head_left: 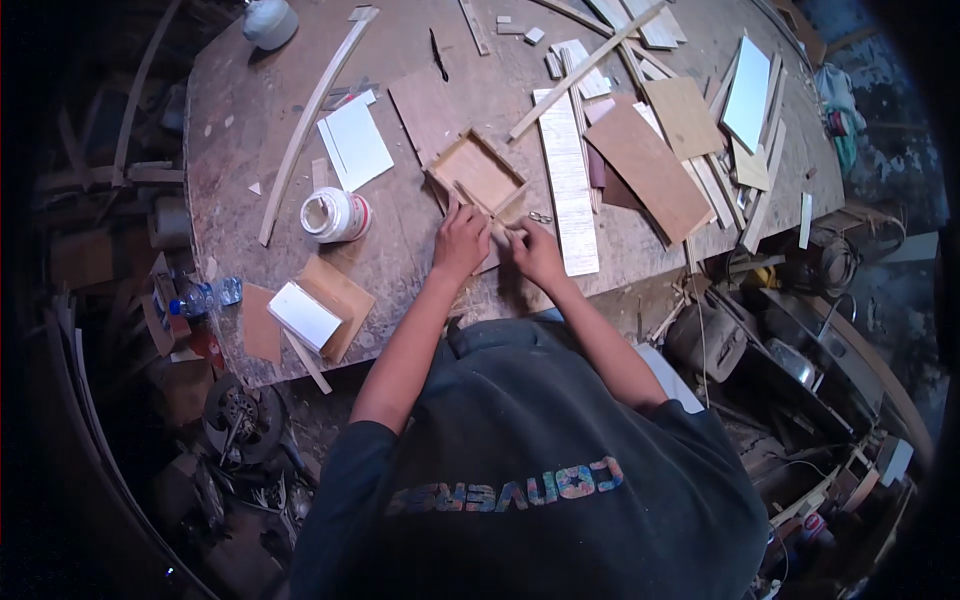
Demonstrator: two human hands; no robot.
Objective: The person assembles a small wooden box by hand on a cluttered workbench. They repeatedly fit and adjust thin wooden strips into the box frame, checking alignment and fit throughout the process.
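Observation:
A shallow wooden box [498, 163], open at the top with low side walls, lies on a flat brown board [412, 108]. My left hand [462, 242] is closed at the box's near left wall, its fingertips gripping along the edge there. My right hand [538, 258] is closed in a pinch close to the box's near corner. What sits between those fingers is small and mostly hidden. Beside the right fingertips lies a small shiny metal piece [540, 217].
A white open jar [335, 215] stands left of the box. White panel [357, 145], long strip [300, 125], striped plank [566, 190] and brown board [650, 170] lie about the worktable [225, 120]. A folded white-faced piece [305, 317] rests near the front edge. A plastic bottle [205, 296] is at left.

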